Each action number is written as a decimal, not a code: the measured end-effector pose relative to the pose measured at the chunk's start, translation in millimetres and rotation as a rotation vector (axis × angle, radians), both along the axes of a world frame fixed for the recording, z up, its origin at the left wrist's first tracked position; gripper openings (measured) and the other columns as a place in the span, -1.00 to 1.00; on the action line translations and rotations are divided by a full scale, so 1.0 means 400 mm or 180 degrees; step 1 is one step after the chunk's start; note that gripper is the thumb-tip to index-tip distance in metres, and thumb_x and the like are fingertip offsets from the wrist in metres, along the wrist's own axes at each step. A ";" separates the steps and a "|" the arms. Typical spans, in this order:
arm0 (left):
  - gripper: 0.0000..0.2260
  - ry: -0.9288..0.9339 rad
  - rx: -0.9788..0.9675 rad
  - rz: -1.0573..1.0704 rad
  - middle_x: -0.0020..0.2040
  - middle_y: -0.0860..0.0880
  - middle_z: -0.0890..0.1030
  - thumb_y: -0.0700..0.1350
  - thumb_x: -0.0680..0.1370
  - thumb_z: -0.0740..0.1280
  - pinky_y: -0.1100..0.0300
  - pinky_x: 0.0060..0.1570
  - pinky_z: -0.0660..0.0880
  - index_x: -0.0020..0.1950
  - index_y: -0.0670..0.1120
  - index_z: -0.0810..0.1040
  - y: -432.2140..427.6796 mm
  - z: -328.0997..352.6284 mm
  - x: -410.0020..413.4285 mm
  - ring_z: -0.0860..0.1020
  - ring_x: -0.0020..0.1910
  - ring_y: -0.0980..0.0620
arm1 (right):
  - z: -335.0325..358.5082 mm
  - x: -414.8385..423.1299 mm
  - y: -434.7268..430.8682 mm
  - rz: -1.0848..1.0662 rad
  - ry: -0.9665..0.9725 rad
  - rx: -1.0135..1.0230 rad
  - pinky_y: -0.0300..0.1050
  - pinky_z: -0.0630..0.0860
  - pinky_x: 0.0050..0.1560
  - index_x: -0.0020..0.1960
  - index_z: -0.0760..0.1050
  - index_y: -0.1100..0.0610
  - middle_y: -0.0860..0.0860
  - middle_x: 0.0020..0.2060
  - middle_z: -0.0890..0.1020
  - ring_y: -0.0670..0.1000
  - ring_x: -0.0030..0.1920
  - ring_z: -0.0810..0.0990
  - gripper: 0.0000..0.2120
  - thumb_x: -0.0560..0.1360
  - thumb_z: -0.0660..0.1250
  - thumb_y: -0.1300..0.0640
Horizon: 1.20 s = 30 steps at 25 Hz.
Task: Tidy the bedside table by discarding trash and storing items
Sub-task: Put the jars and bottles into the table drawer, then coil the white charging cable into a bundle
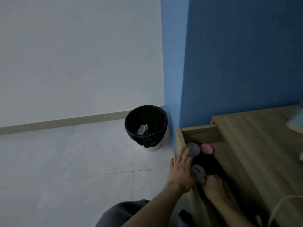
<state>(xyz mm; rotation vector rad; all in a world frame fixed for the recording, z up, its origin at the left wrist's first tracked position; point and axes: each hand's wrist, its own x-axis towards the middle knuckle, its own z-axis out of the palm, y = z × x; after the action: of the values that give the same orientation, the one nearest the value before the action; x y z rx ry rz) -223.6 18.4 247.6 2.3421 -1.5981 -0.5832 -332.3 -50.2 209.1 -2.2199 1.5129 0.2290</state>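
Observation:
The wooden bedside table has its top drawer pulled open. Inside lie a grey rolled sock bundle at the far end, a pink bundle beside it and a second grey bundle nearer me, over dark cloth. My left hand lies flat with straight fingers on the drawer's front edge, fingertips touching the far grey bundle. My right hand is inside the drawer, fingers curled round the near grey bundle.
A bin with a black liner stands on the tiled floor left of the table, against the blue wall corner, with white crumpled paper inside. A pale teal object and a white cable sit on the tabletop at right. My knee is below.

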 end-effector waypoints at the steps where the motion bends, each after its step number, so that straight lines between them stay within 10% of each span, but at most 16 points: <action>1: -0.38 0.0023 0.0010 0.0052 0.58 0.09 -0.21 -0.13 0.53 0.18 -0.12 0.50 -0.06 0.56 0.00 0.03 -0.004 0.003 -0.004 -0.30 0.54 0.06 | 0.024 -0.005 -0.007 -0.0085 -0.0296 0.0060 -0.12 0.44 0.05 0.15 0.51 0.19 0.16 0.15 0.52 0.14 0.14 0.53 -0.72 0.47 0.26 0.14; 8: -0.43 0.0194 0.0012 0.0453 0.59 -0.01 -0.09 -0.06 0.57 0.16 -0.02 0.51 -0.05 0.55 -0.06 0.06 -0.080 0.056 -0.105 -0.22 0.56 -0.02 | 0.226 -0.188 -0.107 0.0014 -0.1917 -0.0844 -0.15 0.41 0.04 0.13 0.51 0.24 0.17 0.05 0.58 0.16 0.04 0.56 -0.67 0.38 0.30 0.35; 15: -0.48 0.0310 -0.0592 -0.0561 0.59 0.00 -0.03 -0.06 0.60 0.14 0.04 0.52 -0.11 0.55 -0.02 0.09 -0.183 0.161 -0.334 -0.17 0.57 -0.03 | 0.252 -0.431 -0.166 -0.0601 -0.1655 -0.1491 -0.02 0.47 0.02 0.06 0.55 0.27 0.24 0.03 0.58 0.25 0.00 0.57 -0.68 0.31 0.35 0.38; 18: -0.36 0.0306 -0.0067 -0.1242 0.57 0.00 0.11 0.32 0.52 -0.01 0.05 0.49 -0.02 0.50 0.00 0.23 -0.214 0.156 -0.442 -0.04 0.57 -0.01 | 0.241 -0.550 -0.178 -0.1363 -0.0520 -0.1716 0.08 0.40 0.15 0.22 0.45 0.12 0.21 0.20 0.49 0.23 0.20 0.42 -0.61 0.41 0.33 0.12; 20: -0.49 -0.0159 0.0217 -0.1442 0.53 -0.07 0.17 0.17 0.59 0.10 0.02 0.43 0.11 0.47 -0.05 0.28 -0.223 0.143 -0.477 0.07 0.53 -0.06 | 0.239 -0.605 -0.176 -0.1600 -0.0073 -0.1364 0.04 0.34 0.22 0.31 0.34 0.10 0.18 0.26 0.43 0.17 0.26 0.35 -0.59 0.48 0.23 0.05; 23: -0.66 -0.0442 0.0122 -0.1349 0.41 -0.17 0.31 -0.22 0.59 0.13 0.00 0.32 0.27 0.37 -0.15 0.38 -0.236 0.148 -0.494 0.26 0.40 -0.14 | 0.239 -0.640 -0.188 -0.1880 -0.0857 -0.0968 -0.11 0.41 0.07 0.30 0.35 0.14 0.12 0.11 0.52 0.10 0.09 0.49 -0.67 0.54 0.13 0.21; 30: -0.85 0.1712 -0.0825 -0.0378 -0.29 -0.02 0.54 -0.22 0.59 0.20 0.11 -0.32 0.48 -0.13 -0.01 0.41 -0.279 0.352 -0.429 0.48 -0.38 0.07 | 0.526 -0.620 -0.240 -0.1595 -0.2862 -0.0402 -0.20 0.41 -0.19 -0.21 0.57 0.02 0.05 -0.16 0.64 -0.03 -0.19 0.54 -0.79 0.46 0.29 0.30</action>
<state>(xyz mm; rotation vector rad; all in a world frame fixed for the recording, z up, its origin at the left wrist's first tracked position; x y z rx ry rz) -395.2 -93.2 388.4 1.7208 -1.4548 -0.8807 -580.2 -146.1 419.5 -1.5580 1.4626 -0.9089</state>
